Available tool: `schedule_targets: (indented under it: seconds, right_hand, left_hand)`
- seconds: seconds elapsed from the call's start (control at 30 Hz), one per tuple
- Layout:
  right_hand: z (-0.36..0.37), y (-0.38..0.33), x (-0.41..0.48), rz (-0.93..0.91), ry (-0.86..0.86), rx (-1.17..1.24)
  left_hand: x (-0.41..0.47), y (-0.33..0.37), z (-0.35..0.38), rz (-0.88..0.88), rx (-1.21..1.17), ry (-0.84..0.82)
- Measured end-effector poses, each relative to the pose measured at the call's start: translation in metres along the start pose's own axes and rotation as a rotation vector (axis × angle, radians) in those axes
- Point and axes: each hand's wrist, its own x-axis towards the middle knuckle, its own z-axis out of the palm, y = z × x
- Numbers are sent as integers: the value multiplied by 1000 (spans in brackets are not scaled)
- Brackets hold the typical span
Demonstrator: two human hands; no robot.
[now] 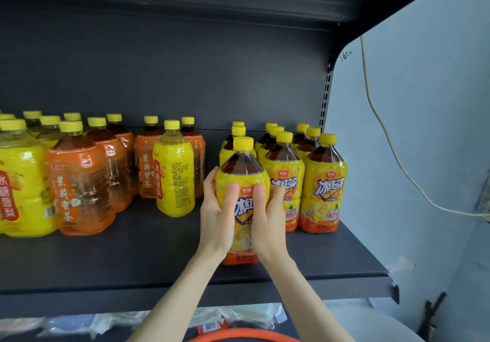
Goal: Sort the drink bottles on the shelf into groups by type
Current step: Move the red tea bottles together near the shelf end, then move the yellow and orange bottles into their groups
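Both hands are clamped on one iced black tea bottle (pixel 242 168). The left hand (pixel 218 209) wraps its left flank and the right hand (pixel 267 217) its right, with the thumbs pressed over the label. It stands upright at the head of the left-most column of the iced tea group (pixel 323 182), at the right end of the shelf (pixel 132 251) and closer to the front lip than its neighbours. Whether its base rests on the board I cannot tell.

A hard shove back could, I'd judge, topple the bottles behind it. A slack grip on the glossy wrap could let it tip off the lip.

Its label reads 冰红茶. Leftward, a lone yellow bottle (pixel 173 177) reads 冰糖雪梨 and the orange bottles (pixel 79 188) read 茉莉蜜茶. Pen marks (pixel 346 56) on the wall (pixel 424 103) look like digits, not surely legible.
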Motion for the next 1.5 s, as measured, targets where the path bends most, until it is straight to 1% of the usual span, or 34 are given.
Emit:
schedule_targets:
  seconds: [0.1,0.13,0.23,0.3,0.43,0.53,0.7,0.8,1.13,1.33,1.5]
  right_hand:
    - [-12,-1,3,-50,-9,-235]
    - [-18,-1,6,-83,12,-292]
    - [-39,-2,24,-235,156,-438]
    - [-47,-3,40,-311,184,-564]
    - [-54,4,63,-344,79,-810]
    - [-58,17,67,-386,43,-905]
    - [-58,29,69,-447,98,-932]
    - [-58,32,70,-471,103,-927]
    - [-57,36,74,-505,116,-907]
    - [-57,34,71,-470,78,-924]
    - [-55,27,66,-403,39,-960]
  left_hand:
    - [7,-5,-2,39,65,30]
    - [10,-8,-2,45,81,37]
    - [20,-17,0,47,101,41]
    - [25,-21,2,31,107,38]
    - [37,-33,6,36,154,79]
    - [47,-42,7,75,224,107]
    - [59,-54,8,91,274,119]
    - [63,-58,8,53,223,104]
    - [67,-59,11,128,229,113]
    - [65,-56,11,115,242,107]
    - [64,-49,8,33,243,38]
